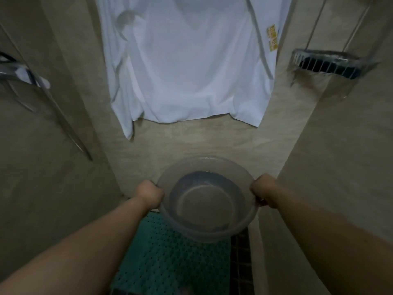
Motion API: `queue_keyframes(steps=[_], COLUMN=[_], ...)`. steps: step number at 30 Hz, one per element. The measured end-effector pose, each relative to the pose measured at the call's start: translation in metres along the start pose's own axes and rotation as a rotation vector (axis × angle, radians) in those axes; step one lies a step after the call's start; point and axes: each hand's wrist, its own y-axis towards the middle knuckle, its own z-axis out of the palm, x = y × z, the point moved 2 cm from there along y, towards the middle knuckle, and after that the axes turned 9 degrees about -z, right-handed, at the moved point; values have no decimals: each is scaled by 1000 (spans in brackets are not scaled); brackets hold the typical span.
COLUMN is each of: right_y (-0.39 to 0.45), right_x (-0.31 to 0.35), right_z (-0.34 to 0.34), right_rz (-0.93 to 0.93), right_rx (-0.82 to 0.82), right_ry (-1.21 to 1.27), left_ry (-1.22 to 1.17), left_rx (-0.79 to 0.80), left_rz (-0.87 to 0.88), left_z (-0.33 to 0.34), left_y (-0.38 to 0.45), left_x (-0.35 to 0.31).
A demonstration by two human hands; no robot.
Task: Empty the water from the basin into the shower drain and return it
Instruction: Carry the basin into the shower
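Clear plastic, round and shallow: that is the basin (207, 201), and I see it held out in front of me at arm's length, over the shower floor. Water sits in its bottom, pooled slightly toward the far side, and the rim looks close to level, perhaps tipped a little away from me.

My left hand (148, 195) is clenched on the rim at the left side, fingers curled under and out of sight. My right hand (263, 192) is clamped on the rim at the opposite side in the same way, knuckles up. Both forearms are bare and reach in from the lower corners.

Below the basin lies a green mat (170, 258) dotted with small holes. To its right runs a dark strip of grating (241, 256) along the foot of the right wall; I cannot tell whether that is the drain itself.

Beige tiled walls close in on three sides. A white shirt (187, 64) hangs against the far wall, well above the basin, with a small yellow mark near its upper right. On the right wall sits a wire rack (327, 62) with something dark in it. On the left wall I make out metal fittings (23, 73), too blurred to identify further.
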Motion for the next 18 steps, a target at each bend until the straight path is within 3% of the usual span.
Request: queue_keyframes(steps=[5,18], right_y=[74,237], right_x=[49,196], right_z=[25,183], right_rz=[-60,-276], right_rx=[114,406], right_ry=[-63,-262], left_ry=[-60,-197], left_rx=[-38,-259], left_rz=[-101,-398], left_z=[-9,-72], left_y=[64,201], left_x=[0,41])
